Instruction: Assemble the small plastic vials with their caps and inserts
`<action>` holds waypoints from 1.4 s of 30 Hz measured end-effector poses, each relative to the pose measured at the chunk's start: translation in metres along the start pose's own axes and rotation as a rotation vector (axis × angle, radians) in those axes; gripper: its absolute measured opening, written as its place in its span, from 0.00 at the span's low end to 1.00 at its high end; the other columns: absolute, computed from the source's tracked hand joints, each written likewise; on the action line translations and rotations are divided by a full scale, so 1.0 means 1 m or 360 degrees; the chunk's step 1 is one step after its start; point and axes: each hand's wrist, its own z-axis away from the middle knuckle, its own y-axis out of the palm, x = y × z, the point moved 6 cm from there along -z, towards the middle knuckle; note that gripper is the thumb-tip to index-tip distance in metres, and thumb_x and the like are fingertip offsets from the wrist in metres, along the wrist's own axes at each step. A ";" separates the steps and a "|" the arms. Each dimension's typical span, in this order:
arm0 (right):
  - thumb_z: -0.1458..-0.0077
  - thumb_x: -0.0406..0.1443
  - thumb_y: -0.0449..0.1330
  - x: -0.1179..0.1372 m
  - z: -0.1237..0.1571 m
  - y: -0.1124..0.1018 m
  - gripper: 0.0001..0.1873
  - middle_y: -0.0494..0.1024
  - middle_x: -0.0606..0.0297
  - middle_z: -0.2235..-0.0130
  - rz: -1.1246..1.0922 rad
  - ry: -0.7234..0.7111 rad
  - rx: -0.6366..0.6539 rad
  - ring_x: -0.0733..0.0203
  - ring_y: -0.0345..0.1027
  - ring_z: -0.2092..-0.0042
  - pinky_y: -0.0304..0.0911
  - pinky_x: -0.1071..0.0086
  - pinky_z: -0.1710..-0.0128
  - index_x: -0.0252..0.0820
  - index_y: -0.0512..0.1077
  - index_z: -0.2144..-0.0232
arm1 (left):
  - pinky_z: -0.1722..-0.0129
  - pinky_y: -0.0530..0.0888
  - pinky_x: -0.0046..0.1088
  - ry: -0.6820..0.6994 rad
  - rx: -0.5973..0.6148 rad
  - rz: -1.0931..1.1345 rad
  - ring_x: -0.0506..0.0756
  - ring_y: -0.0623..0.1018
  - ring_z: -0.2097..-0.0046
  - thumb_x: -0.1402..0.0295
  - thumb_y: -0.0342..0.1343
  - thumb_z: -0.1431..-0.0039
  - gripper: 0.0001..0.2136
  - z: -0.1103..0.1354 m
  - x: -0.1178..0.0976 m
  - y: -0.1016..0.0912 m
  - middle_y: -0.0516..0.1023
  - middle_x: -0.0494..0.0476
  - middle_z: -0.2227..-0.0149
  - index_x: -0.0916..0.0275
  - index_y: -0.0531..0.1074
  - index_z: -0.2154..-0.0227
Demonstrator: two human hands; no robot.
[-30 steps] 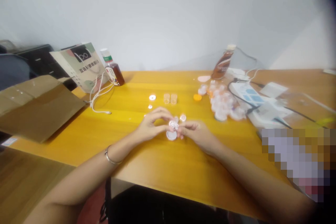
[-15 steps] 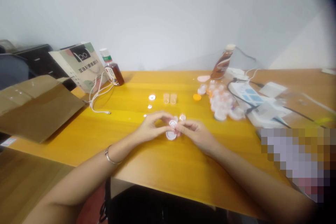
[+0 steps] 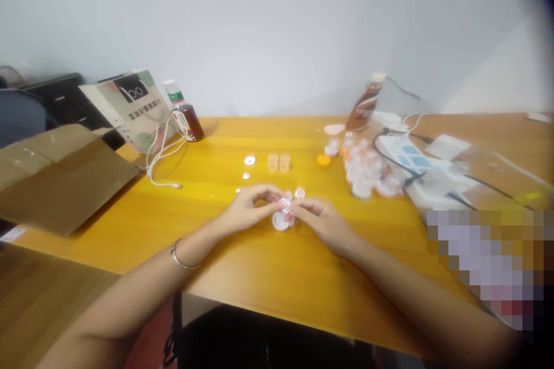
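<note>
My left hand (image 3: 255, 207) and my right hand (image 3: 318, 216) meet over the table, both pinching a small white round piece with holes (image 3: 284, 204) between thumbs and fingers. Just under it lies a white round lid (image 3: 280, 221), partly behind my right fingertips. Another small white piece (image 3: 300, 192) rests beyond my right fingers. Farther off stand two small clear cups (image 3: 279, 162). To their left are a white ring-shaped disc (image 3: 250, 160) and a smaller white part (image 3: 246, 176). My fingers cover some of the held piece, and its details are blurred.
On the right lies a pile of translucent white parts (image 3: 366, 170) beside an orange disc (image 3: 323, 159), a brown drink bottle (image 3: 367, 102) and cables. A cardboard box (image 3: 64, 179), paper bag (image 3: 130, 109), dark bottle (image 3: 188, 120) and white cable (image 3: 158, 161) occupy the left.
The held white piece has tilted, so its holed face shows less squarely. Both hands keep their pinch in nearly the same place.
</note>
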 end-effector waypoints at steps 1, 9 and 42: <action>0.49 0.40 0.56 0.000 0.000 0.000 0.13 0.72 0.69 0.77 0.0015 -0.0002 -0.0002 0.68 0.65 0.72 0.61 0.72 0.66 0.40 0.71 0.80 | 0.59 0.71 0.29 -0.0022 0.0022 0.0018 0.51 0.74 0.63 0.65 0.56 0.47 0.12 0.000 0.001 0.001 0.76 0.59 0.64 0.66 0.71 0.61; 0.51 0.42 0.57 -0.002 -0.002 -0.002 0.14 0.70 0.70 0.79 0.0116 -0.0031 -0.0107 0.68 0.64 0.74 0.60 0.72 0.68 0.40 0.69 0.82 | 0.60 0.70 0.29 -0.0095 0.0047 -0.0056 0.51 0.74 0.64 0.65 0.55 0.46 0.11 -0.001 0.007 0.004 0.75 0.60 0.65 0.69 0.71 0.64; 0.57 0.39 0.63 -0.024 -0.006 -0.043 0.12 0.77 0.64 0.65 -0.0277 -0.0036 -0.0775 0.65 0.70 0.65 0.64 0.67 0.59 0.42 0.71 0.68 | 0.64 0.68 0.29 0.0303 0.0126 -0.0983 0.51 0.72 0.65 0.69 0.49 0.42 0.07 -0.006 0.013 0.006 0.72 0.56 0.68 0.65 0.70 0.68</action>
